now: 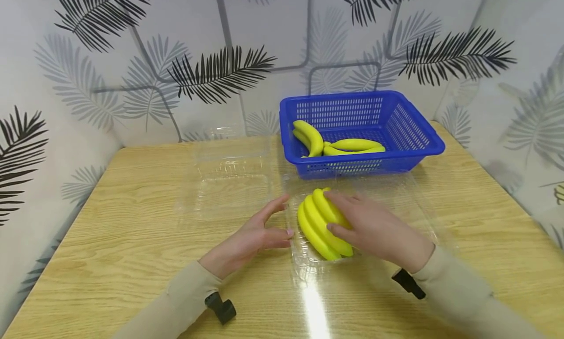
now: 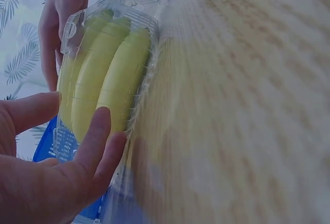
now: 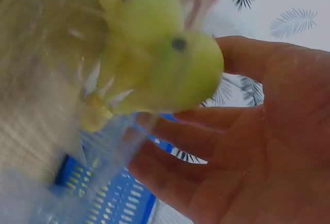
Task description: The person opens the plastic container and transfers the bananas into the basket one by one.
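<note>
A bunch of yellow bananas sits in one side of a clear plastic clamshell box near the table's middle. My right hand holds the bunch from its right side, thumb on the near part and fingers toward the stem end. In the right wrist view, the thumb meets a banana's rounded end. My left hand is at the box's left wall, with thumb and fingers spread. From the left wrist, its extended fingers are right at the clear wall, beside the bananas.
Behind the box stands a blue plastic basket with more bananas inside. Another clear clamshell box lies open on the wooden table to the left. A leaf-patterned wall covering rises behind the table.
</note>
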Action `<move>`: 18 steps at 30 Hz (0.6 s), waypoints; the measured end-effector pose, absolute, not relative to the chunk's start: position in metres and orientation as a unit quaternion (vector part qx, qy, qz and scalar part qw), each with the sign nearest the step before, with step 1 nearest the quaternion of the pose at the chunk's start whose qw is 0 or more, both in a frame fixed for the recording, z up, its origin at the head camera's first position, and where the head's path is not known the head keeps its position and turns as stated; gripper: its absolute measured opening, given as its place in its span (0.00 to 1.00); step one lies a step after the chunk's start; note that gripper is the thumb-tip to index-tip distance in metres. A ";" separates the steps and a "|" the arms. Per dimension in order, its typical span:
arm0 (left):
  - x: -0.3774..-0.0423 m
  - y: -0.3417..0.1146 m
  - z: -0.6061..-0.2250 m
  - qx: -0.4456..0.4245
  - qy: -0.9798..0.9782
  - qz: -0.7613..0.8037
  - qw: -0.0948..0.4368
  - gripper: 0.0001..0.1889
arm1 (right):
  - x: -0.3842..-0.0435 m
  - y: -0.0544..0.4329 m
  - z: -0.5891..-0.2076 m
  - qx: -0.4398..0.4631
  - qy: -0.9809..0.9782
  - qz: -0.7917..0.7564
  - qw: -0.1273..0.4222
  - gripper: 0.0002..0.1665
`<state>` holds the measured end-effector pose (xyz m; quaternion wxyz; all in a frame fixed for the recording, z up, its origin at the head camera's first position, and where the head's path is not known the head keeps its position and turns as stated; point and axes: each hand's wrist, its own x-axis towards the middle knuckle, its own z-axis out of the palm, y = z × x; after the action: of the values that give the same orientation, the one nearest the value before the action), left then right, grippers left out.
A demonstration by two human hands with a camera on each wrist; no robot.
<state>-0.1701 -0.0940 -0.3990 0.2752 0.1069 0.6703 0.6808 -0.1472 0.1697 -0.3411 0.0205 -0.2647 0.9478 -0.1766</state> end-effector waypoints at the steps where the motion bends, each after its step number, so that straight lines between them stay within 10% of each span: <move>1: -0.170 -0.094 -0.399 0.108 0.669 0.682 0.276 0.45 | -0.148 0.167 -0.342 -0.266 0.947 -0.177 0.021 0.38; 18: -0.169 -0.093 -0.399 0.110 0.659 0.690 0.279 0.45 | -0.153 0.158 -0.345 -0.291 0.929 -0.225 0.024 0.36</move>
<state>-0.1691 -0.0928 -0.3985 0.2786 0.1097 0.6591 0.6899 -0.1527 0.1583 -0.3449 0.0241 -0.2914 0.9294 -0.2253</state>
